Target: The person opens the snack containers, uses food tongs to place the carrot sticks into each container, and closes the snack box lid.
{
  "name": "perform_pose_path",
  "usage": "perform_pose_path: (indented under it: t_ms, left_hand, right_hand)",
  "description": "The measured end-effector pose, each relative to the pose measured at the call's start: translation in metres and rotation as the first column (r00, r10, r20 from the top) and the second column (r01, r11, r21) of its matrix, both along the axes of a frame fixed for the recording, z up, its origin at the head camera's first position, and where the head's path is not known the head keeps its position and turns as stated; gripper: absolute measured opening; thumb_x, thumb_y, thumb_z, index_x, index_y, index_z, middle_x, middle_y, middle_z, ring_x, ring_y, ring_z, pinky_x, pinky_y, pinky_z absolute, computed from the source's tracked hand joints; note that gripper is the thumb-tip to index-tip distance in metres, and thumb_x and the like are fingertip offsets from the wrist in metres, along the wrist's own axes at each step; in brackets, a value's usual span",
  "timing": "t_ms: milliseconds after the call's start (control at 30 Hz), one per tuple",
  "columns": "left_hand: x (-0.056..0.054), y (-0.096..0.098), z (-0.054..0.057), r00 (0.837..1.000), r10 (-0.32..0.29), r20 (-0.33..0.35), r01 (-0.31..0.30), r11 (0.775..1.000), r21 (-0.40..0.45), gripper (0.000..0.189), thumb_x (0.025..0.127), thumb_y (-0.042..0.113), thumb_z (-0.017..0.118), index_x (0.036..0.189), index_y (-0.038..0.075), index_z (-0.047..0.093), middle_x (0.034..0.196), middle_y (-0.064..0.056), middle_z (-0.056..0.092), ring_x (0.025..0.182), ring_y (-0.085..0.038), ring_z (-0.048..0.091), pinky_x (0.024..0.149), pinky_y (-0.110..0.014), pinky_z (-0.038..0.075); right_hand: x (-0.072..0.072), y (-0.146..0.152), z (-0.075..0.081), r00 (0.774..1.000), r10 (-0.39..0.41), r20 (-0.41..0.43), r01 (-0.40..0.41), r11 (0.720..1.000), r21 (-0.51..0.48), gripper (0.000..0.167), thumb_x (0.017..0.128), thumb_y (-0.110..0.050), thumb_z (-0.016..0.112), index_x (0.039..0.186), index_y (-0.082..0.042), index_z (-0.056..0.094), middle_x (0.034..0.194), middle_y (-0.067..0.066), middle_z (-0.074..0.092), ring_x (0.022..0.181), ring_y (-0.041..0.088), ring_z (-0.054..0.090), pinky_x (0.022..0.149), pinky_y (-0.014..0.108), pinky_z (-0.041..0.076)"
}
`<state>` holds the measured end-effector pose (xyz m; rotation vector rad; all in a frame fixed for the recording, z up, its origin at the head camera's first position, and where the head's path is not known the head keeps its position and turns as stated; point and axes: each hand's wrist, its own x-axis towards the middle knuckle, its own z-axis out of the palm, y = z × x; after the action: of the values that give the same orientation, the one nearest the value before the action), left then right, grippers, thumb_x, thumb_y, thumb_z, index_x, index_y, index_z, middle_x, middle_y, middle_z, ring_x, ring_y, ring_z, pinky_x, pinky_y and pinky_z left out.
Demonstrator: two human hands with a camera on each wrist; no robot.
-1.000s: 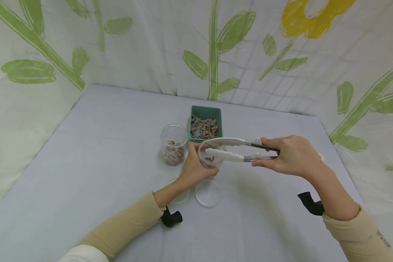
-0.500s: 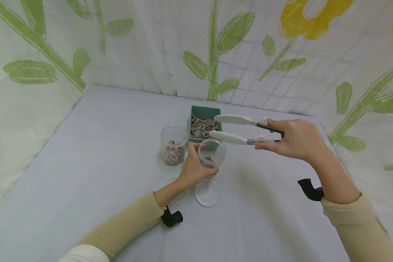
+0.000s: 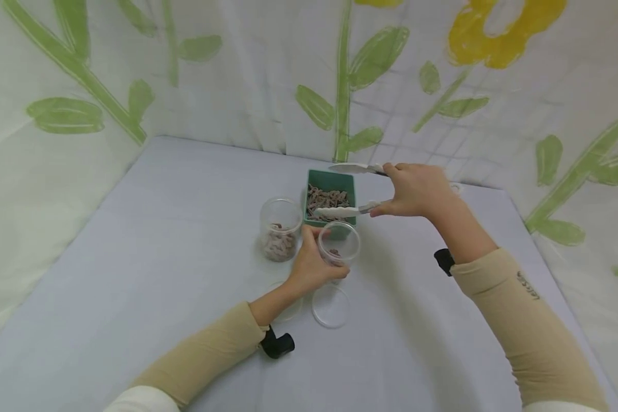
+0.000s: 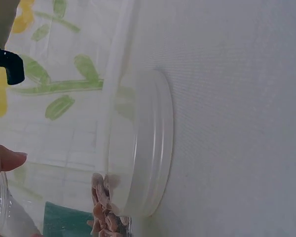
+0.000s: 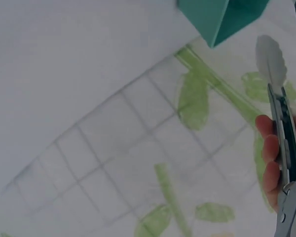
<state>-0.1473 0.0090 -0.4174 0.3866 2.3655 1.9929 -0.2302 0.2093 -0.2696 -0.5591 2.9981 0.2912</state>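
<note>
My left hand (image 3: 311, 264) grips a clear plastic jar (image 3: 340, 240) by its side, with a few brown pieces low inside. In my right hand (image 3: 414, 191) are tongs (image 3: 337, 212) with white scalloped tips, spread wide apart over the green box (image 3: 332, 181). Brown, twisted pieces (image 3: 323, 198) fill the lower part of that box. No piece shows between the tips. The right wrist view has my fingers (image 5: 271, 153) curled along a metal arm of the tongs, one white tip beyond them. A thumb (image 4: 7, 160) appears at the left wrist view's edge.
Left of the held jar stands another clear jar (image 3: 280, 240), partly filled with brown pieces. Two clear round lids lie nearer me: one lid (image 3: 331, 306) in plain sight, the other lid (image 3: 290, 312) partly behind my left wrist. A flower-painted curtain (image 3: 257, 86) borders the table's back.
My right hand has lifted the tongs out of the left-held jar, moved them up and away to the green box, and let them spread wider. The left hand keeps its grip.
</note>
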Motion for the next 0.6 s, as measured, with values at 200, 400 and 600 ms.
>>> perform_pose_path:
  t_ms: [200, 400, 600]
  left_hand:
    - [-0.001, -0.001, 0.0, 1.0, 0.016, -0.018, -0.016, 1.0, 0.002, 0.076, 0.063, -0.001, 0.082, 0.121, -0.003, 0.032, 0.124, -0.028, 0.047, 0.115, -0.04, 0.049, 0.097, -0.047, 0.04]
    - [-0.001, -0.001, -0.001, 1.0, 0.011, -0.004, -0.011, 1.0, -0.001, 0.073, 0.063, 0.0, 0.081, 0.119, 0.0, 0.034, 0.122, -0.028, 0.049, 0.115, -0.039, 0.05, 0.097, -0.044, 0.04]
    - [-0.003, -0.001, 0.0, 1.0, 0.007, -0.002, -0.007, 1.0, 0.002, 0.074, 0.063, -0.001, 0.082, 0.12, 0.0, 0.034, 0.123, -0.028, 0.048, 0.115, -0.039, 0.049, 0.097, -0.047, 0.04]
  right_hand:
    - [-0.023, -0.018, -0.017, 0.997, 0.057, 0.049, -0.061, 0.995, 0.084, 0.091, 0.073, -0.066, 0.07, 0.133, 0.001, 0.053, 0.122, 0.017, 0.063, 0.099, 0.034, 0.064, 0.071, 0.048, 0.053]
    - [-0.038, -0.027, -0.031, 0.993, 0.048, 0.11, -0.056, 0.996, 0.07, 0.092, 0.074, -0.064, 0.071, 0.136, 0.001, 0.05, 0.129, 0.02, 0.058, 0.112, 0.037, 0.058, 0.084, 0.054, 0.049]
    - [-0.055, -0.025, -0.036, 0.973, 0.006, 0.229, -0.018, 0.999, 0.048, 0.098, 0.076, -0.063, 0.07, 0.145, 0.0, 0.041, 0.141, 0.021, 0.048, 0.126, 0.04, 0.048, 0.092, 0.057, 0.044]
